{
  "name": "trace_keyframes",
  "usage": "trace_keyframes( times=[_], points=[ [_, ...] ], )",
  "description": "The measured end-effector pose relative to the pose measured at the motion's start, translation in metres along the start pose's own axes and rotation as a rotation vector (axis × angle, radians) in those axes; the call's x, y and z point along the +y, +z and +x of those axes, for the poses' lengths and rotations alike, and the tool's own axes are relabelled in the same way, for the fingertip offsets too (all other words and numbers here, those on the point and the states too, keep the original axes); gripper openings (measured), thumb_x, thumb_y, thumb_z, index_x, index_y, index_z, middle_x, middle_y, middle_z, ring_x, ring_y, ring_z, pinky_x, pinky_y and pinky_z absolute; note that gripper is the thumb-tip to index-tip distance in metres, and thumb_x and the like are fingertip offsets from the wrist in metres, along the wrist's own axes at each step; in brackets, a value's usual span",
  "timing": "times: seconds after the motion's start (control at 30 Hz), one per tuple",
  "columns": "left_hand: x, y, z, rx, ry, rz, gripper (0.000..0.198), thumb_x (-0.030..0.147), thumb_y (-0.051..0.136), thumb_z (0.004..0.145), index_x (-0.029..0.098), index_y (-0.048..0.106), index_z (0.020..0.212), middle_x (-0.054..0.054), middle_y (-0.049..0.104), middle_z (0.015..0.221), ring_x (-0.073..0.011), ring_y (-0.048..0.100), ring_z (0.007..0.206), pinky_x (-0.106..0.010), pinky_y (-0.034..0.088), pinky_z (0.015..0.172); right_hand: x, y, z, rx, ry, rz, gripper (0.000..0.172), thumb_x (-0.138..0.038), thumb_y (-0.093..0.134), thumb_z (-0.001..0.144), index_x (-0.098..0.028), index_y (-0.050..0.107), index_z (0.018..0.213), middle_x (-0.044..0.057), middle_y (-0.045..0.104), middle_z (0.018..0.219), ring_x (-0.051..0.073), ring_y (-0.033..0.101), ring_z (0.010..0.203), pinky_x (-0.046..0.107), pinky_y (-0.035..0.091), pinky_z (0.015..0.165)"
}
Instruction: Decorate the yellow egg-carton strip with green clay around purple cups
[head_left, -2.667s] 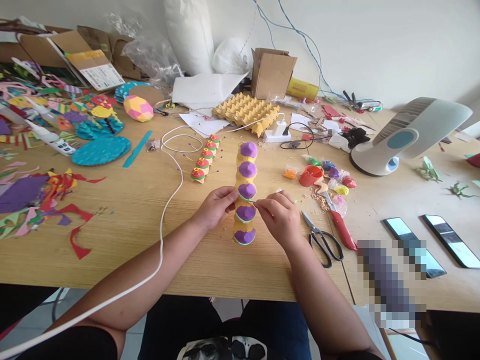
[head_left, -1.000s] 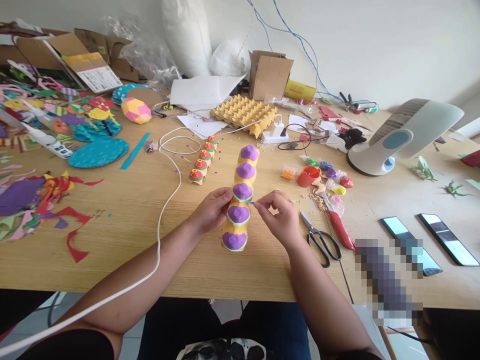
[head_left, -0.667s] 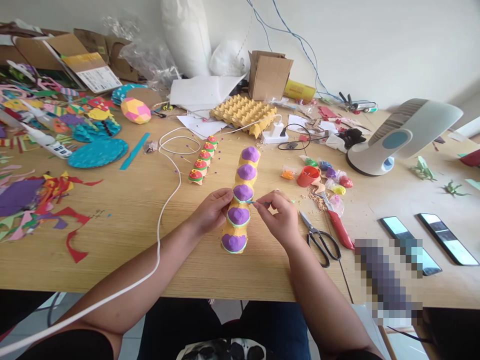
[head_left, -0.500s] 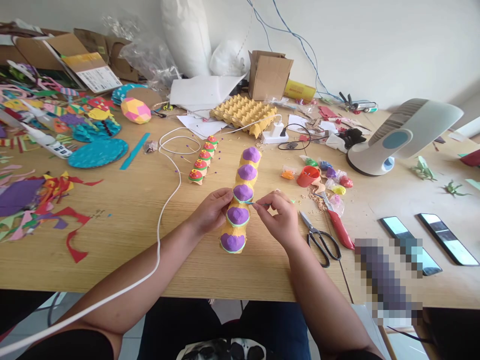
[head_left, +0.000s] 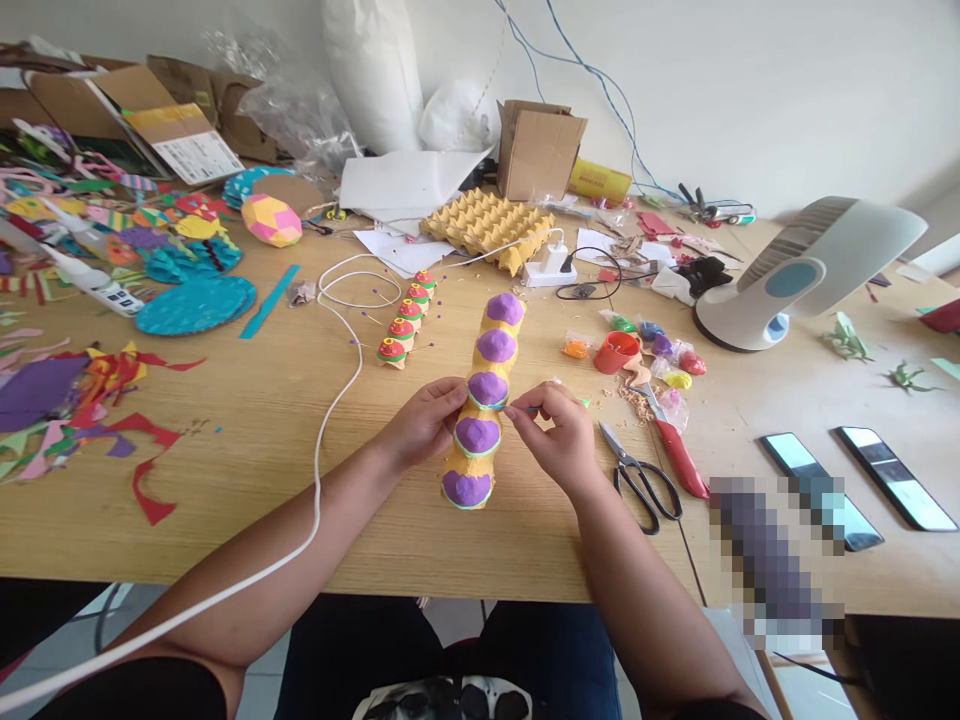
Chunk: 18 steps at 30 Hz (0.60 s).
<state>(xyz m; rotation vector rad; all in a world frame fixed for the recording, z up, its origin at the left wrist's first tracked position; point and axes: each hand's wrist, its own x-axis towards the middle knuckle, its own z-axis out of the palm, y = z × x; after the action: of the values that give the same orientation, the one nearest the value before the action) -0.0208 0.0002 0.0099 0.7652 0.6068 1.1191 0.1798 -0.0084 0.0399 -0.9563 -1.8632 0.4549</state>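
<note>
My left hand (head_left: 426, 425) is closed on the left edge of a yellow egg-carton strip (head_left: 477, 466), which I hold slanting above the table. Purple clay (head_left: 495, 346) caps each of its bumps, and thin mint-green lines run along the lower edges of the nearer caps. On the strip's right side, my right hand (head_left: 559, 435) pinches a thin bluish stick-like tool (head_left: 532, 409) beside the middle bump. The fingers cover most of this tool, so its exact kind is unclear. Beyond my left hand lies a smaller carton strip (head_left: 406, 328) decorated in red and green.
Black-handled scissors (head_left: 641, 480) and a red-handled knife (head_left: 681, 458) lie right of my right hand. Bagged coloured clay (head_left: 678, 378) surrounds a red cup (head_left: 617, 352). A white cable (head_left: 324, 450) crosses my left forearm. A white fan (head_left: 787, 280) stands at right.
The purple-capped strip has shifted and tilted very slightly. Less of the thin tool shows at the middle bump now. Both hands stay almost in place.
</note>
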Motion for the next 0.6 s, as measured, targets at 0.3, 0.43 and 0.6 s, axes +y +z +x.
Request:
trace_keyframes(
  times=[0.3, 0.43, 0.6],
  points=[
    [0.0, 0.001, 0.001, 0.015, 0.004, -0.012, 0.024, 0.039, 0.08, 0.078, 0.017, 0.072, 0.077, -0.004, 0.07, 0.075, -0.0142, 0.062, 0.065, -0.026, 0.048, 0.062, -0.0027, -0.0008, -0.0001, -0.012, -0.023, -0.014, 0.014, -0.022, 0.068, 0.089, -0.023, 0.06, 0.077, 0.0, 0.066, 0.07, 0.015, 0.057, 0.066, 0.033, 0.046, 0.067],
    [-0.0012, -0.0012, 0.0014, 0.02, -0.012, 0.0, 0.023, 0.039, 0.08, 0.077, 0.017, 0.073, 0.079, -0.003, 0.07, 0.075, -0.0132, 0.061, 0.063, -0.025, 0.047, 0.06, -0.0002, 0.0016, -0.0011, -0.01, -0.031, -0.03, 0.013, -0.021, 0.067, 0.09, -0.023, 0.061, 0.078, 0.0, 0.067, 0.072, 0.015, 0.058, 0.067, 0.034, 0.046, 0.068],
    [-0.0027, -0.0039, 0.0022, 0.02, -0.013, 0.011, 0.023, 0.039, 0.079, 0.079, 0.017, 0.074, 0.082, -0.004, 0.071, 0.077, -0.0136, 0.063, 0.065, -0.025, 0.049, 0.062, -0.0016, 0.0011, -0.0013, -0.017, -0.027, -0.045, 0.013, -0.021, 0.066, 0.09, -0.023, 0.06, 0.077, 0.0, 0.066, 0.071, 0.016, 0.059, 0.067, 0.034, 0.047, 0.068]
  ],
)
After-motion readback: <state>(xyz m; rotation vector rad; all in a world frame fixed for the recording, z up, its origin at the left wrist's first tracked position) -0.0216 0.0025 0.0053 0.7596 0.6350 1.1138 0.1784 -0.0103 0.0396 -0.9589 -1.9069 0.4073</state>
